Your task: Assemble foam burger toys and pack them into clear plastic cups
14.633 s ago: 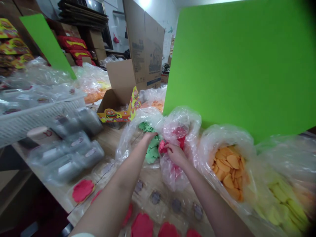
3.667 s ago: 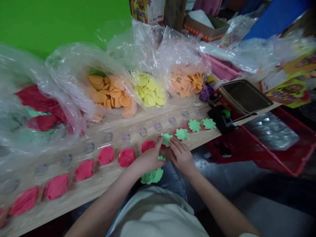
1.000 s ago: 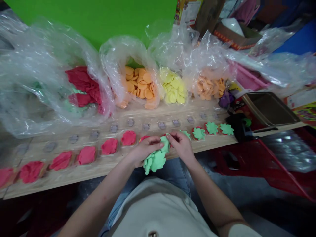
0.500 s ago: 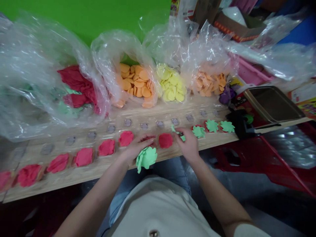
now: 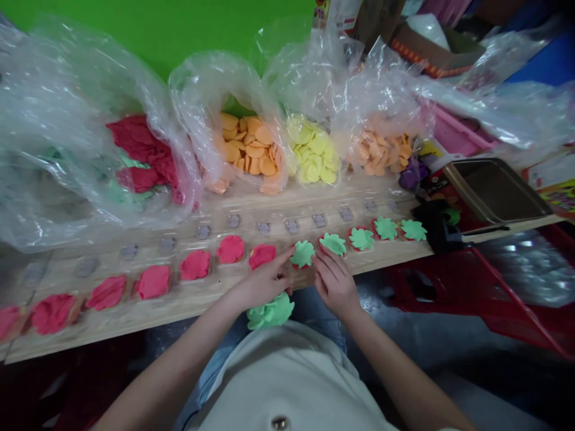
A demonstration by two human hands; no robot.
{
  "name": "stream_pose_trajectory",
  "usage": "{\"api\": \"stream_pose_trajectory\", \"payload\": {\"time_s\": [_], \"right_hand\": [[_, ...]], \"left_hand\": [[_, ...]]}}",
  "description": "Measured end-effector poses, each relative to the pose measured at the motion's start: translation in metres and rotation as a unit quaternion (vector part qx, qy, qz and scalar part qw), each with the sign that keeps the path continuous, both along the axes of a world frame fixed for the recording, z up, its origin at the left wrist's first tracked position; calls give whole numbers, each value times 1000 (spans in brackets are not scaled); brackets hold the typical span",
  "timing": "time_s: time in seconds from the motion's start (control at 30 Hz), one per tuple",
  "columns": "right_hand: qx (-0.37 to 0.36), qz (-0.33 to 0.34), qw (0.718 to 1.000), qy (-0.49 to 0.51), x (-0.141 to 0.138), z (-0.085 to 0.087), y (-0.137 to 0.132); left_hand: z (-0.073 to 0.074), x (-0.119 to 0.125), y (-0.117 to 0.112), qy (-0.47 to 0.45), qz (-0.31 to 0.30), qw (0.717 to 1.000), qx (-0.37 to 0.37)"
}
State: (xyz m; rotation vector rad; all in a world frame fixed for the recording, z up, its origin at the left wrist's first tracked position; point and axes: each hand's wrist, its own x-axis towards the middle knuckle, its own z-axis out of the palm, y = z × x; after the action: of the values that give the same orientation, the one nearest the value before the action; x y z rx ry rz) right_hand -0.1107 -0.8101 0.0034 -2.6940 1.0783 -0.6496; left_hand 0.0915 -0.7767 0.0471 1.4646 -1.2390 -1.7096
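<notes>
A row of clear plastic trays point(image 5: 265, 227) lies along the wooden table edge. Several hold red clay pieces point(image 5: 230, 249), and the right ones carry green leaf-shaped pieces point(image 5: 362, 237) on top. My left hand point(image 5: 263, 282) grips a stack of green leaf pieces point(image 5: 270, 312) under its palm, while its fingertip touches the newest green piece point(image 5: 302, 254) on a red one. My right hand point(image 5: 333, 281) rests beside that piece, fingers stretched out toward the neighbouring green piece point(image 5: 333, 243), holding nothing.
Clear bags behind the trays hold red point(image 5: 141, 152), orange point(image 5: 247, 149), yellow point(image 5: 312, 157) and pale orange point(image 5: 381, 152) pieces. A dark metal tray point(image 5: 494, 191) and black tool point(image 5: 433, 218) sit at right, over a red crate point(image 5: 494, 281). A green board point(image 5: 179, 30) stands behind.
My right hand set a green leaf piece onto the red piece that lay bare half a second ago. My left hand dropped slightly with the green stack.
</notes>
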Motion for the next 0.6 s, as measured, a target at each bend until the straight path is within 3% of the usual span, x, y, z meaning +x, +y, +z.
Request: {"api": "stream_pose_trajectory", "payload": {"time_s": [0.1, 0.27, 0.43, 0.6], "right_hand": [[6, -46, 997, 58, 0, -2, 6], [6, -44, 994, 97, 4, -3, 8], [6, -23, 993, 113, 4, -1, 8], [4, -3, 993, 119, 2, 1, 6]], "left_hand": [[-8, -6, -3, -51, -24, 998, -24], [-14, -8, -7, -69, -50, 996, -20], [-9, 0, 8, -67, -4, 997, -48], [-6, 2, 16, -26, 6, 999, -24]]}}
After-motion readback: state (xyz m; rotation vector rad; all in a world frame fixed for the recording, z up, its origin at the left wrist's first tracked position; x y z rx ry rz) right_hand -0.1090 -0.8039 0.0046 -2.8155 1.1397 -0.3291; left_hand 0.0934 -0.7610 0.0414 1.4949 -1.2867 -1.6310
